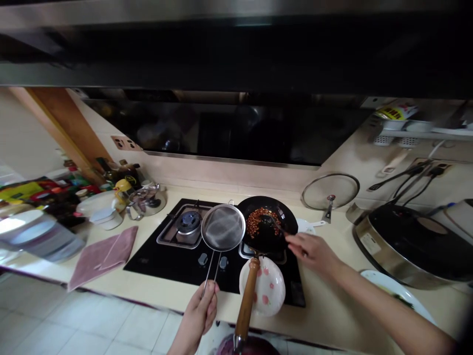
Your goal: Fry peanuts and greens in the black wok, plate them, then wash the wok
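Note:
In the head view my left hand (199, 313) is closed around the wire handle of a round mesh strainer (223, 228). The strainer is held level over the hob, just left of the black wok (287, 214). Reddish-brown pieces that look like peanuts (254, 222) lie in the wok with some shiny oil. With fingers closed, my right hand (312, 251) grips a thin spoon (278, 225) whose tip is among the pieces; its head is hard to make out. Toward me points the wok's wooden handle (246, 301), passing above a white bowl with pink patterns (272, 298).
A bare burner (188, 222) is at left on the black hob (158, 268). Farther left are a pink cloth (105, 254), a steel pot (150, 202) and bottles (127, 172). A glass lid (330, 192) leans on the wall. A large cooker (402, 241) and a plate (401, 291) stand right.

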